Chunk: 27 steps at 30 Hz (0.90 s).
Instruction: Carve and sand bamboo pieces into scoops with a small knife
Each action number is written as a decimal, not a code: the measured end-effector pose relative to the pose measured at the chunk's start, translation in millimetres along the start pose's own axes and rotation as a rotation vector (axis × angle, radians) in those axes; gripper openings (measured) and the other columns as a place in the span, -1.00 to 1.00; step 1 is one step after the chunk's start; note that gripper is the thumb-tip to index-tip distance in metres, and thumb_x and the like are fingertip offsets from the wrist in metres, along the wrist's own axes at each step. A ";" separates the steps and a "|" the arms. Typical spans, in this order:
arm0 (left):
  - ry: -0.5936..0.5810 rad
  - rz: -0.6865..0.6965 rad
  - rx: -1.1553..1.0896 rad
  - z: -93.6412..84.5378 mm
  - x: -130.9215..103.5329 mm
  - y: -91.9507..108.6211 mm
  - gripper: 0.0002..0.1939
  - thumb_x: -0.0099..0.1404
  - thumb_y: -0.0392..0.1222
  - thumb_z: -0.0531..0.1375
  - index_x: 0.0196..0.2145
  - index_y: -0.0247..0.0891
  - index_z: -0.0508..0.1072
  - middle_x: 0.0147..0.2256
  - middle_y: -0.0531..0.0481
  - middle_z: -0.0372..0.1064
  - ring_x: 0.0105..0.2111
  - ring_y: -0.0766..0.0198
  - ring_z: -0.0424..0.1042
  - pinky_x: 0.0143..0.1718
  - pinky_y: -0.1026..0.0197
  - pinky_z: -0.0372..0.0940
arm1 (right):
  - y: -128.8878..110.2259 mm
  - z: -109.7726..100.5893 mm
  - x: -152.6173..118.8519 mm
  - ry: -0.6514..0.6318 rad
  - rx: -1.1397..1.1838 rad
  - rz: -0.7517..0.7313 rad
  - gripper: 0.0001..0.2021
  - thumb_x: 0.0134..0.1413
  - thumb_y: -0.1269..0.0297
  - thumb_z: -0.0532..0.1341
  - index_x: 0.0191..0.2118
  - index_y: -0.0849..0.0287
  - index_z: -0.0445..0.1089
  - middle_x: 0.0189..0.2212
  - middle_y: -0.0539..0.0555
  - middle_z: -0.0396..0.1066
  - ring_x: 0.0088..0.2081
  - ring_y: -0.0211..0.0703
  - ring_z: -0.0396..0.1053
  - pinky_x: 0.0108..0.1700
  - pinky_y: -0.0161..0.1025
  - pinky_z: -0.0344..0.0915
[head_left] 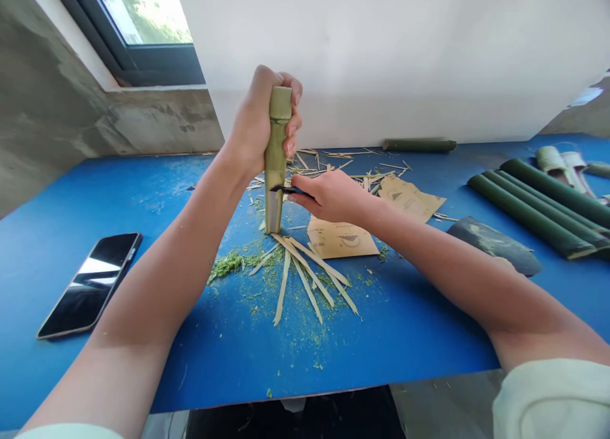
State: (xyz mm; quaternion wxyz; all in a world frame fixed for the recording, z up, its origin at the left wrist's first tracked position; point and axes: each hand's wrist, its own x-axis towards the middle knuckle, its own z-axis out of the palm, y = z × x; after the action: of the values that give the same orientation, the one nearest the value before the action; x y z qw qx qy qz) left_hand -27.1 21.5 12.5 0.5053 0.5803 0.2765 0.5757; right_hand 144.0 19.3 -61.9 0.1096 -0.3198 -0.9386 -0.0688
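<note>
Your left hand [260,121] has its grip closed around the upper part of the bamboo piece [275,150]. The piece stands on the counter [219,369], long axis near vertical, top leaning slightly right, tapered end down. Your right hand [333,194] has its grip closed on the knife [286,190]; the blade points left, crosswise against the lower section. Split strips [305,274] fan toward you from the base. Sandpaper [350,241] lies just right; the phone [90,285] lies at far left.
</note>
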 end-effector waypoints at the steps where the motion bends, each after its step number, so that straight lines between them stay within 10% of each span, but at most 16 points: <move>1: -0.005 0.007 0.004 -0.9 -0.2 0.4 -0.70 0.34 0.01 0.06 -0.49 -0.15 0.31 -0.68 0.06 0.10 -0.75 0.29 0.07 -0.70 0.23 0.05 | -0.1 -1.8 0.7 -0.010 0.010 -0.009 -0.49 0.52 -0.07 -0.11 0.09 0.15 0.43 -0.44 0.10 0.52 -0.48 -0.09 0.28 -0.33 -0.19 -0.14; 12: 0.031 0.017 0.118 -8.0 -7.9 7.9 -0.77 0.42 -0.06 -0.05 -0.39 -0.14 0.22 -0.63 0.14 0.06 -0.71 0.33 0.10 -0.61 0.28 0.12 | -23.9 -16.4 -9.1 -0.280 -0.027 -0.058 -0.60 0.48 -0.04 -0.01 -0.08 0.07 0.47 -0.48 0.07 0.48 -0.54 -0.14 0.22 -0.36 -0.19 -0.13; 21: 0.102 0.022 0.011 -15.7 -3.8 4.9 -0.72 0.44 0.00 0.02 -0.39 -0.15 0.29 -0.62 0.14 0.13 -0.68 0.34 0.14 -0.59 0.26 0.17 | -5.4 -9.8 -10.5 -0.031 -0.063 -0.015 -0.46 0.53 -0.11 -0.15 0.01 0.12 0.45 -0.36 0.10 0.57 -0.47 -0.12 0.31 -0.37 -0.17 -0.24; 27: 0.347 -0.059 -0.072 -26.4 7.0 -1.1 -0.60 0.44 0.18 0.12 -0.42 -0.15 0.28 -0.60 0.14 0.20 -0.67 0.36 0.20 -0.59 0.28 0.21 | -0.8 -7.5 -9.1 0.105 -0.005 -0.025 -0.42 0.55 -0.10 -0.19 -0.14 0.14 0.45 -0.32 0.10 0.56 -0.37 -0.15 0.38 -0.39 -0.17 -0.23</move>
State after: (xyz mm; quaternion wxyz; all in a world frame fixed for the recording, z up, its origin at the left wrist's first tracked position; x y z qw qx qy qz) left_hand -50.6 35.2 9.7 0.4872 0.4454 0.3554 0.6618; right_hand 151.7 11.8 -56.9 0.1569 -0.3045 -0.9353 -0.0890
